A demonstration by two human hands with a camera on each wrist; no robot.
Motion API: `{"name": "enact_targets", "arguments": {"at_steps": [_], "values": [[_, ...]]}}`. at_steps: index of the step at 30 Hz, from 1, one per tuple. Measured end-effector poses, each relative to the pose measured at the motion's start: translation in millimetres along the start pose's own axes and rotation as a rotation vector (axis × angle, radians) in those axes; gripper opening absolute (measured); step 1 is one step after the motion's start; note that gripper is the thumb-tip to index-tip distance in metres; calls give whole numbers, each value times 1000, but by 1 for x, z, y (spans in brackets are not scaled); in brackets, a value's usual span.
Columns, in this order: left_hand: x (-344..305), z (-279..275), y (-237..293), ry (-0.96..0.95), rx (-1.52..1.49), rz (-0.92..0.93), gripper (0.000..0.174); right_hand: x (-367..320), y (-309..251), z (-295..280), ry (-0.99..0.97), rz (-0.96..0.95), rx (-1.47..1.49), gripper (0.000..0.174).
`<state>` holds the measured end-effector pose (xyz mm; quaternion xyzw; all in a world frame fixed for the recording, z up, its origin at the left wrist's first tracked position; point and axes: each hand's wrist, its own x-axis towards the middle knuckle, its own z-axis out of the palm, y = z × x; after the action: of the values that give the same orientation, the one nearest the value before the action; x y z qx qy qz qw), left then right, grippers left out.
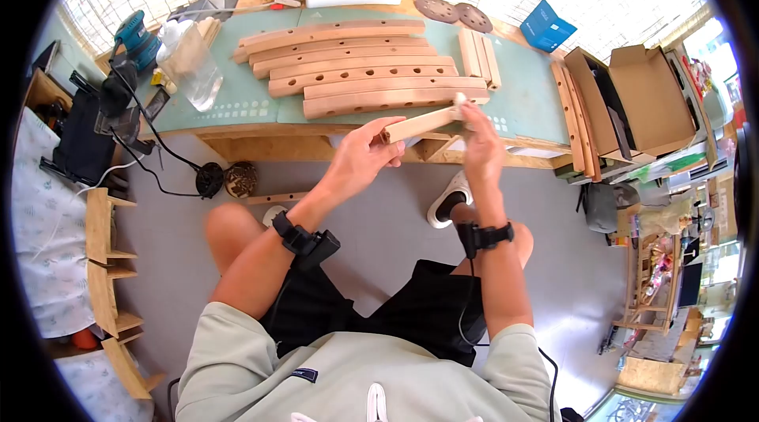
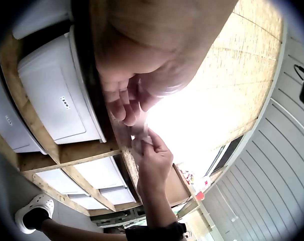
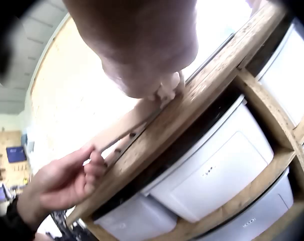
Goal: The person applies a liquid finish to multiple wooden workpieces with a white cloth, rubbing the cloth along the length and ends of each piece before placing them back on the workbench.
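A short pale wooden bar is held up in front of the bench's edge. The left hand pinches its left end between thumb and fingers. At the bar's other end the right hand holds a small white wad, perhaps cloth or paper, against the wood. In the right wrist view the bar runs from the left hand to the right hand, whose fingers are partly hidden. Behind, several long bars with holes lie side by side on the green mat.
Short bars, sanding discs and a blue box are at the back. A sander and plastic bag stand left. An open cardboard box is right. White drawers sit under the bench.
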<state>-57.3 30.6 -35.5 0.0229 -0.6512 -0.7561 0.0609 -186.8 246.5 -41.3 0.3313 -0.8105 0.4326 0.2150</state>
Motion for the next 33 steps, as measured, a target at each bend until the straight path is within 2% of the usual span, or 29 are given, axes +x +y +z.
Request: {"name": "enact_targets", "arguments": {"at_steps": [1, 2, 3, 4, 5, 6, 7, 9, 10, 12, 13, 15, 16, 18, 20, 21, 23, 24, 26, 27, 33], "values": [[-1, -2, 4, 0, 20, 2, 47, 1, 6, -9, 80, 89, 14, 38], [-1, -3, 10, 43, -6, 37, 46, 0, 11, -15, 158, 176, 32, 39], [0, -5, 16, 87, -30, 75, 46, 1, 12, -19, 170, 172, 53, 39], [3, -11, 20, 87, -5, 81, 46, 0, 11, -24, 235, 265, 113, 39], [7, -21, 25, 174, 58, 103, 47, 0, 9, -28, 304, 363, 174, 38], [11, -30, 32, 254, 123, 125, 48, -1, 5, -30, 333, 357, 171, 37], [12, -38, 43, 238, 152, 126, 48, 0, 2, -32, 359, 371, 187, 37], [14, -49, 67, 414, 227, 20, 50, 2, -1, -39, 331, 339, 221, 38], [17, -53, 76, 405, 247, 24, 50, 3, -2, -43, 348, 347, 233, 38], [23, -55, 90, 616, 668, 13, 57, 5, -4, -51, 335, 389, 290, 38], [30, -42, 96, 613, 683, 16, 57, 7, -5, -54, 344, 395, 300, 38], [51, -4, 101, 458, 816, 185, 48, 9, -9, -58, 389, 404, 402, 38], [70, 10, 99, 302, 890, 208, 38, 10, -9, -60, 391, 406, 410, 38], [114, 44, 92, 11, 909, 185, 33, 11, -8, -64, 402, 443, 439, 37], [162, 77, 83, -196, 1058, 164, 31, 10, -5, -64, 427, 463, 441, 36], [183, 84, 72, -196, 1058, 169, 31, 10, -4, -64, 448, 484, 441, 36], [217, 94, 49, -286, 1344, 342, 31, 8, -3, -67, 457, 509, 444, 35], [223, 101, 50, -288, 1341, 348, 31, 8, -1, -70, 459, 536, 448, 34], [233, 111, 50, -140, 1283, 114, 29, 8, 5, -73, 481, 548, 511, 34], [239, 111, 47, -143, 1282, 114, 29, 8, 8, -74, 497, 562, 581, 34], [253, 116, 41, -75, 1398, 5, 23, 8, 11, -66, 488, 551, 551, 32]]}}
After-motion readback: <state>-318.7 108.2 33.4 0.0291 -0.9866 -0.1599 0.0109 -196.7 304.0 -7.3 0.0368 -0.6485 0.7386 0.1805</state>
